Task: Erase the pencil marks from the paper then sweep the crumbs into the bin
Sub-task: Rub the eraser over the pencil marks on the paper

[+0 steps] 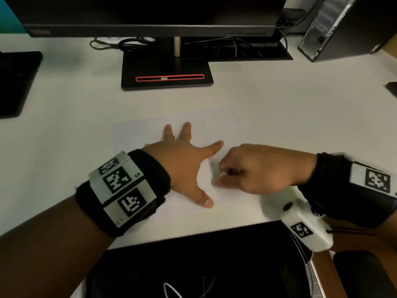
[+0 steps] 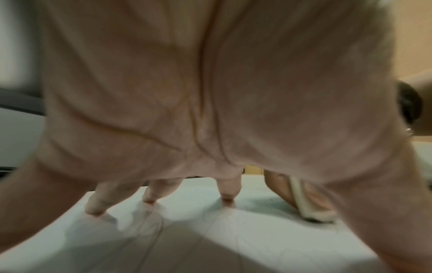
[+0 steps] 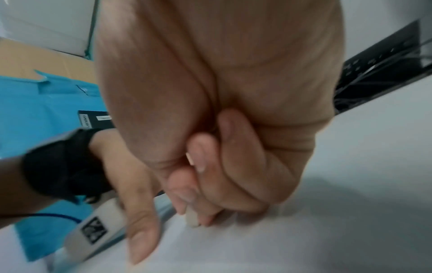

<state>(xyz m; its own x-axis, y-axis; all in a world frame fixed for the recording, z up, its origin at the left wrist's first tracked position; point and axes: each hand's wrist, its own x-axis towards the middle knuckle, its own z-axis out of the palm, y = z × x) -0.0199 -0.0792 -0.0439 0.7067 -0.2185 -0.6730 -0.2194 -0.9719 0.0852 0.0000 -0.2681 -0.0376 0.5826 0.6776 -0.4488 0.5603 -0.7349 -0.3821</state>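
A white sheet of paper (image 1: pixel 139 134) lies flat on the white desk, its faint pencil marks (image 2: pixel 236 219) barely showing. My left hand (image 1: pixel 184 160) is spread on the paper with straight fingers (image 2: pixel 103 201) pressing it down. Just to its right, my right hand (image 1: pixel 251 168) is curled and pinches a small white eraser (image 1: pixel 222 174), whose lower end touches the paper (image 3: pixel 304 230). The eraser (image 2: pixel 311 205) shows at the right in the left wrist view, and the eraser (image 3: pixel 192 219) pokes out below my fingertips in the right wrist view. No bin is in view.
A monitor base (image 1: pixel 167 72) stands behind the paper, with cables (image 1: pixel 129 43) behind it. A computer tower (image 1: pixel 335 26) sits at the back right and another black base (image 1: pixel 15 82) at the left. A dark chair seat (image 1: pixel 193 265) lies below the desk edge.
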